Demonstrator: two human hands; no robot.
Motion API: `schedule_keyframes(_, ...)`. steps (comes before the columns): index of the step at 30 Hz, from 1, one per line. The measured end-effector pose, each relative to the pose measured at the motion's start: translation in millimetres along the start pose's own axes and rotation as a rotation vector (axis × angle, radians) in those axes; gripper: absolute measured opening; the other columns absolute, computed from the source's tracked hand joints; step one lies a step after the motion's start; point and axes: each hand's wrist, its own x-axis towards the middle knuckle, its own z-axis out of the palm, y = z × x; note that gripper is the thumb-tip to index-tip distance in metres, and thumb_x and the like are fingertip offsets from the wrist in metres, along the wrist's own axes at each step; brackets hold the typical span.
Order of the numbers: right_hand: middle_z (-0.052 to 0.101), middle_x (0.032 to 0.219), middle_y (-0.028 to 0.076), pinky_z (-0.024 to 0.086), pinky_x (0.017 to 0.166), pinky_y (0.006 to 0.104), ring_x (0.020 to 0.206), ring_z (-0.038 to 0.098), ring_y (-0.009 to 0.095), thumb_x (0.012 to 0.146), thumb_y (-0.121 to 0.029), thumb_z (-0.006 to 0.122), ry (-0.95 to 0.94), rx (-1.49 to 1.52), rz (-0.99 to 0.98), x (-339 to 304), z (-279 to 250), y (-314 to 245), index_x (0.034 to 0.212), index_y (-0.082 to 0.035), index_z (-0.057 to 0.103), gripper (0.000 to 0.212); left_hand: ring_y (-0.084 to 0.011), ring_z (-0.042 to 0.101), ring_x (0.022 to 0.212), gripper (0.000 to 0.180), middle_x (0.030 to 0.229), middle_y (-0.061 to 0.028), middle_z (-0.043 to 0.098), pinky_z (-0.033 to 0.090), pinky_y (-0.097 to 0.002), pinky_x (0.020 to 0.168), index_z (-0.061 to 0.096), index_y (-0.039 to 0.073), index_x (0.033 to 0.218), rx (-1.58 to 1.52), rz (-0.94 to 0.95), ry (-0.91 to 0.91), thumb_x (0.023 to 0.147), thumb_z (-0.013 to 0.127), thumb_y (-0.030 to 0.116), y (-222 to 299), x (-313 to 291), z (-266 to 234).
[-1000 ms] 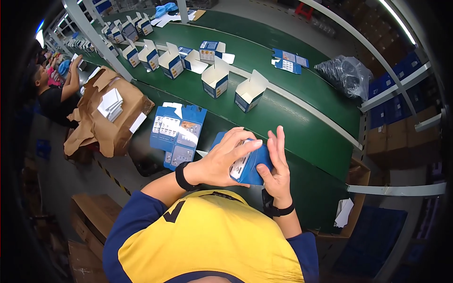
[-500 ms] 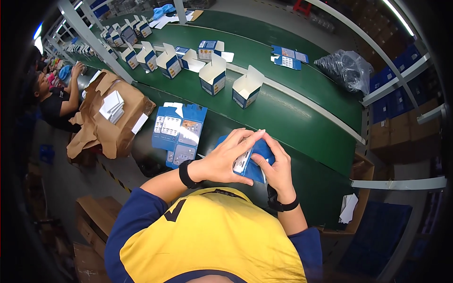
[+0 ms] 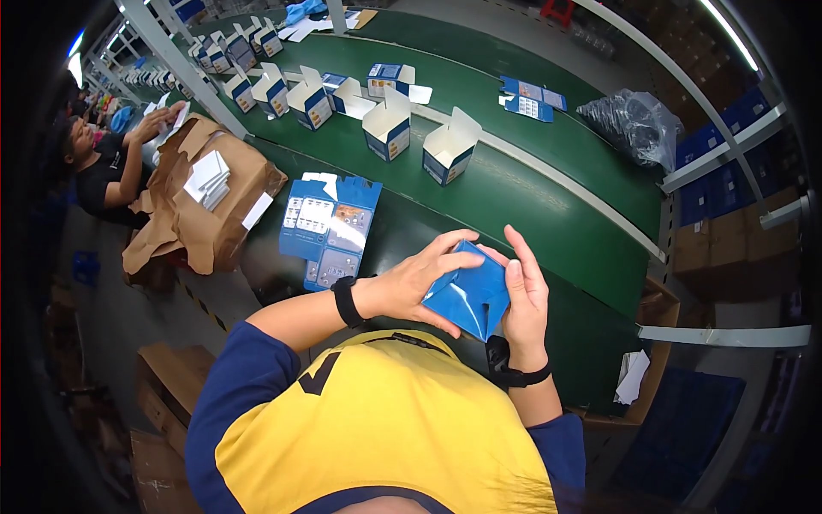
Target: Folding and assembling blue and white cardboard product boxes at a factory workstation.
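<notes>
Between my hands is a blue cardboard box [image 3: 469, 295], its flaps folded over into a closed face that is turned up toward me. My left hand [image 3: 411, 284] grips it from the left, thumb low along the near edge and fingers over the far corner. On the other side my right hand [image 3: 527, 301] presses against the box, its thumb and index finger pointing up and away. A flattened blue carton [image 3: 330, 227] with printed panels lies on the dark surface left of my hands.
Open-topped cartons [image 3: 449, 147] stand in a row along the green conveyor [image 3: 548, 206]. Another flat carton [image 3: 531, 100] and a clear plastic bag [image 3: 632, 128] lie farther back. At left, a brown paper-wrapped stack [image 3: 244, 176] holds white pieces; a co-worker [image 3: 111, 171] sits beyond.
The box has turned in my hands, so its blue folded face now shows instead of a printed side. My right hand has shifted slightly right, its index finger lifted off the left hand's fingertips.
</notes>
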Motion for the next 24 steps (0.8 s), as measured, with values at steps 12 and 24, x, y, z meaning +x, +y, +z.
schedule_keyframes(12, 0.051, 0.128, 0.014, 0.041, 0.098, 0.0371, 0.116, 0.051, 0.026, 0.091, -0.035, 0.056, 0.073, 0.342, 0.11, 8, -36, 22, 0.14, -0.003, 0.031, 0.064, -0.0376, 0.032, 0.131, 0.102, 0.136, -0.0198, 0.032, 0.028, -0.0514, 0.106, 0.021, 0.018, 0.143, 0.226, 0.149, 0.103, 0.063, 0.083, 0.031, 7, 14, -4)
schedule_keyframes(24, 0.025, 0.145, 0.017, 0.035, 0.104, 0.0384, 0.13, 0.034, 0.031, 0.069, -0.005, 0.073, 0.103, -0.275, 0.126, 147, -98, 81, 0.146, -0.009, 0.0, 0.106, -0.0396, 0.02, 0.136, 0.111, 0.146, -0.0223, 0.023, 0.023, -0.0596, 0.103, 0.011, 0.019, 0.147, 0.868, -0.929, 0.116, 0.063, 0.081, 0.032, -47, -82, -67)
